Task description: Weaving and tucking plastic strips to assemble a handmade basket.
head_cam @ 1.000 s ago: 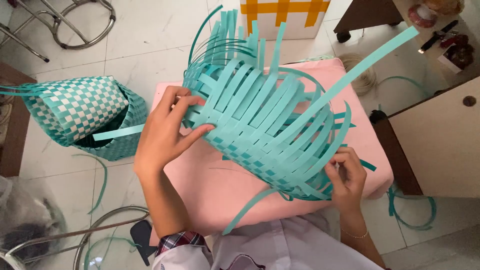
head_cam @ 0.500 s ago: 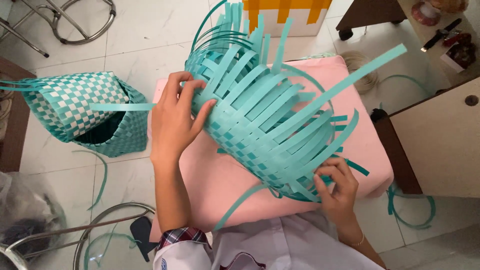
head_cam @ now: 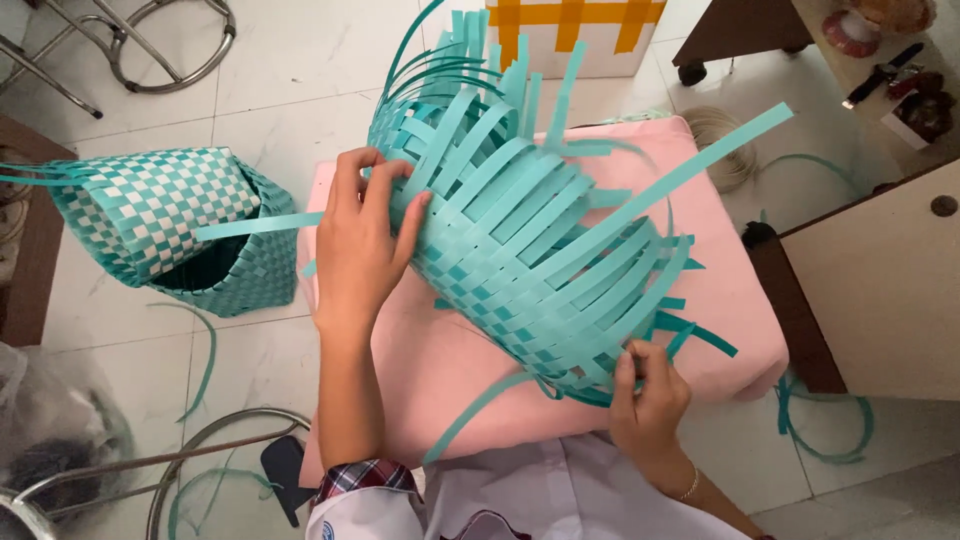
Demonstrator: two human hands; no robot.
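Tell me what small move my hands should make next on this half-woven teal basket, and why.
Probably draw the loose strip near your right hand into the weave at the lower edge. The left hand already braces the teal basket on the pink cushion, the right hand pinches strips at the rim, and many ends stick out unwoven there.

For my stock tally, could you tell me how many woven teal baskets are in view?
2: the unfinished basket on the pink cushion, held by both hands, and a checkered basket lying on the floor to its left.

White shirt, plaid cuff, bracelet
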